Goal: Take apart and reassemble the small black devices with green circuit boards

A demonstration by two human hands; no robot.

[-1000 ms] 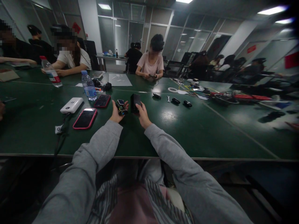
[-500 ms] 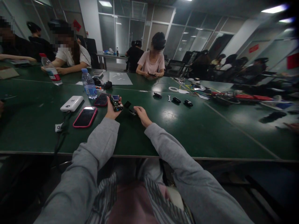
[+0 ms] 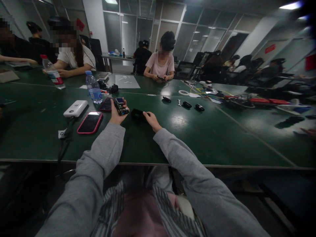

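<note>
Left hand point(image 3: 117, 114) cups circuit board point(image 3: 121, 108) by edges, likely to leave top uncovered. Right hand point(image 3: 153, 121) pinches black case point(image 3: 137, 114) by one end, probably leaving rest free. Both apart, over green table point(image 3: 192, 144).

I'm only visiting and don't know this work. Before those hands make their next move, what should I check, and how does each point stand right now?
1. Left hand has hold of the circuit board: ok, it lies between thumb and fingers.
2. Right hand has hold of the black case: ok, gripped at one end.
3. Board and case apart: ok, a gap shows between them.
4. Inside of the case free of loose bits: cannot tell, too dark.
5. Left hand off the farther phone: cannot tell, they overlap in this view.
6. Blue-capped bottle standing and closed: ok, cap on.
</note>
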